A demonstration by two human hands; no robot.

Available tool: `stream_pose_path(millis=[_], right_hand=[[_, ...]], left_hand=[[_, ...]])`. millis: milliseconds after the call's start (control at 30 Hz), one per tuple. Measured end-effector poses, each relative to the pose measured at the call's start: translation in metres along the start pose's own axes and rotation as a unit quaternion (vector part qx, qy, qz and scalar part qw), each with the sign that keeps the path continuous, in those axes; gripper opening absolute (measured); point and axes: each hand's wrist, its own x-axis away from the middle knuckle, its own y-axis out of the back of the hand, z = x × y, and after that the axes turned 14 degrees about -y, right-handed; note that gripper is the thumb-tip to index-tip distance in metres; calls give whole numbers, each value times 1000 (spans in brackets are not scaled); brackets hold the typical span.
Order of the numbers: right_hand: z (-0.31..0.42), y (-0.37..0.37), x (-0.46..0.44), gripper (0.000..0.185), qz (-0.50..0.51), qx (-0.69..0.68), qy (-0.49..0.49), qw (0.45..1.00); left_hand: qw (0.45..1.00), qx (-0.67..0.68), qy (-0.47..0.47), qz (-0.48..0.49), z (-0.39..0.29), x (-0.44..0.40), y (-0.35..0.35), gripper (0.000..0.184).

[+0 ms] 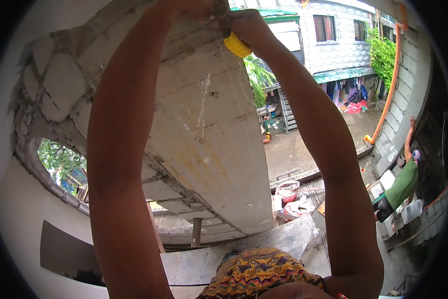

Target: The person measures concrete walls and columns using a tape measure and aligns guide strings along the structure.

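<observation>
Both my arms reach up along a bare concrete beam (204, 134). My right hand (251, 29) is closed at the beam's upper right edge, gripping a yellow ridged block (237, 45) whose exact kind I cannot make out. A thin pale line (241, 72) hangs below the block against the concrete. My left hand (196, 7) is at the very top of the view, against the upper beam and close to my right hand. It is blurred and partly cut off, so its fingers cannot be read.
A person in a green shirt (404, 184) is low on the right, one arm raised to the block wall (398, 107). An orange pipe (387, 84) runs up that wall. Sacks (300, 205) lie below the beam. Broken concrete (59, 94) surrounds an opening at left.
</observation>
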Motion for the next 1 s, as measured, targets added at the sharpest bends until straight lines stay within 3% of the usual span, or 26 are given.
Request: stream_pose_path(millis=[100, 267, 400, 467, 1000], right_hand=[[2, 6, -7, 23, 11, -14, -16, 1000], [7, 9, -11, 23, -4, -7, -15, 1000], [21, 9, -2, 17, -20, -38, 2, 999], [34, 14, 1, 18, -10, 17, -66, 998], [44, 12, -10, 20, -68, -8, -8, 998]], left_hand=[[998, -40, -36, 30, 10, -12, 0, 17], [986, 62, 104, 118, -16, -15, 29, 16], [981, 133, 99, 101, -4, -17, 29, 15], [974, 185, 84, 102, -1, -17, 31, 13], [980, 155, 109, 57, -28, -28, 52, 11]])
